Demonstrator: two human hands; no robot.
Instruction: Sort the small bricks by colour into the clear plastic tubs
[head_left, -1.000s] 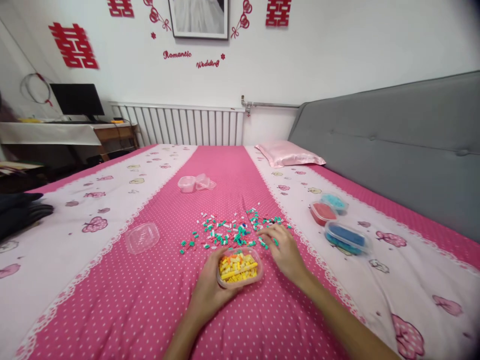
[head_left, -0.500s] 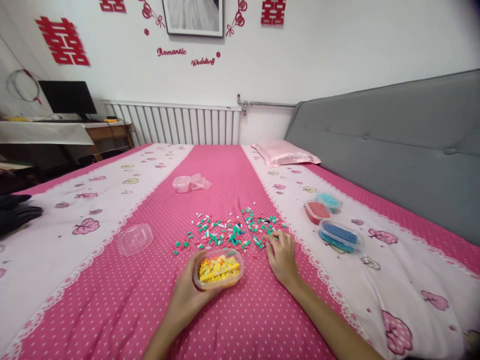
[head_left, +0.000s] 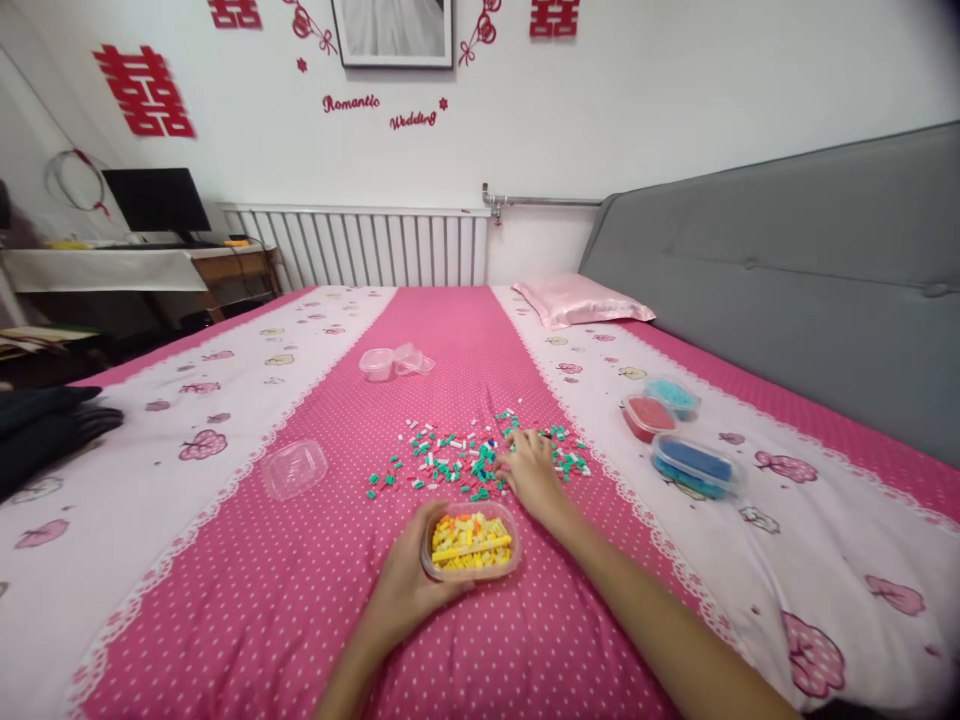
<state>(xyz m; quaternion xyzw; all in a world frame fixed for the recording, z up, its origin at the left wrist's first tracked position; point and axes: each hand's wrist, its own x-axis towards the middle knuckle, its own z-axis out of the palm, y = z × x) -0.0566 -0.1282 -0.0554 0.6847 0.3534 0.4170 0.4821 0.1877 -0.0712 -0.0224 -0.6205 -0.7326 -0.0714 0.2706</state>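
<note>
My left hand point(head_left: 420, 575) is wrapped around a clear plastic container point(head_left: 471, 574) on the pink part of the bed cover. Small yellow and orange building bricks point(head_left: 469, 540) fill it, with one long yellow piece lying across the top. Beyond it, small green, white and red building bricks point(head_left: 457, 465) are strewn in a loose pile. My right hand point(head_left: 534, 470) reaches over the middle of this pile, palm down, its bent fingers apart and the tips among the bricks. Whether a brick touches the fingertips is hard to make out.
On the right lie containers of red bricks point(head_left: 648, 416), light blue bricks point(head_left: 675, 398) and dark blue bricks point(head_left: 694, 467). A clear lid point(head_left: 295, 470) lies to the left. Clear containers point(head_left: 377, 364) sit farther back. A pink pillow point(head_left: 577, 299) rests by the grey headboard point(head_left: 787, 220).
My right hand has moved left across the brick pile, toward its middle. The camera view has shifted slightly; my left hand keeps holding the container of yellow bricks.
</note>
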